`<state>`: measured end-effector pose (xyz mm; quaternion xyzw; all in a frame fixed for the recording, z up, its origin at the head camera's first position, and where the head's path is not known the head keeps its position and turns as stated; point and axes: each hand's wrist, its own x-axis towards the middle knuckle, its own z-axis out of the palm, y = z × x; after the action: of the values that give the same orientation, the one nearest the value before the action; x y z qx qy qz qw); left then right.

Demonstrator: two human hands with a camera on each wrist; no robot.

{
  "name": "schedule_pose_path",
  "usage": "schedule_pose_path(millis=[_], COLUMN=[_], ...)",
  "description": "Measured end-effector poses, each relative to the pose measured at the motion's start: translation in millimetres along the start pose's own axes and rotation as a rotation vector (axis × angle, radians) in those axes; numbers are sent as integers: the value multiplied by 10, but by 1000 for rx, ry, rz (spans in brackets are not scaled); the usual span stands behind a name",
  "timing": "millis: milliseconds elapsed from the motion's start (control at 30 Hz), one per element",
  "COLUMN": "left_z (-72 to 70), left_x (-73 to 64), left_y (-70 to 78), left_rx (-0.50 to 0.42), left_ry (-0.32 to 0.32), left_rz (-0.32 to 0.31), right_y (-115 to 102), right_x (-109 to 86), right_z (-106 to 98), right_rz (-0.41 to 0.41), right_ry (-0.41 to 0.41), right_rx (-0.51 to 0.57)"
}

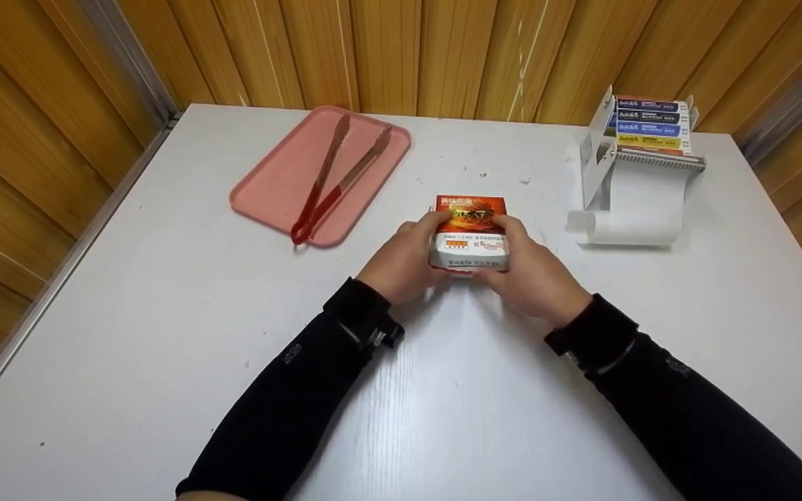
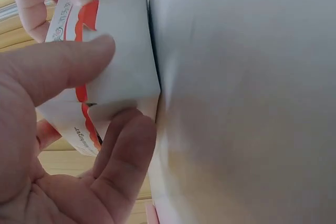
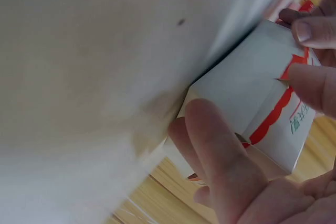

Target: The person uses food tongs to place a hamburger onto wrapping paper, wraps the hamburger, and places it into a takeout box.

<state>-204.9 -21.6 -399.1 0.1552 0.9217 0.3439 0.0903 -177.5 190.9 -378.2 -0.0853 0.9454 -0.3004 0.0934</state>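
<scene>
A small burger box [image 1: 470, 252], white below with a red lid panel picturing a burger, sits on the table between both hands. My left hand [image 1: 404, 261] grips its left side, and my right hand [image 1: 544, 278] holds the right side, fingers bent round the corners. Seen from the left wrist, the thumb [image 2: 79, 64] lies over the box's white near wall [image 2: 123, 45] with its red scalloped band. From the right wrist, fingers [image 3: 215, 140] of the right hand wrap the lower corner of the box [image 3: 247, 82]. The box's contents are hidden.
At the back left, a pink tray [image 1: 269, 181] carries red-handled tongs [image 1: 328, 188], their arms spread. A dispenser [image 1: 599, 160] stands back right, with stacked colourful labels [image 1: 651, 129] and a white paper sheet [image 1: 645, 209] hanging out. Wood-panelled walls [image 1: 450, 56] border the white table [image 1: 129, 334].
</scene>
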Motion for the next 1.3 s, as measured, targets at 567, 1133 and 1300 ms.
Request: schedule_pose_path(millis=[567, 1133, 1300], left_z=[5, 0, 4], left_x=[2, 4, -8], left_y=[-7, 9, 31], left_rx=[-54, -49, -30], left_ry=[8, 26, 23], left_rz=[-41, -27, -42], right_y=[219, 185, 186], right_x=[146, 145, 124], right_z=[-141, -79, -113], right_rz=[203, 261, 298], right_ry=[-74, -31, -61], right_rx=[549, 710, 682])
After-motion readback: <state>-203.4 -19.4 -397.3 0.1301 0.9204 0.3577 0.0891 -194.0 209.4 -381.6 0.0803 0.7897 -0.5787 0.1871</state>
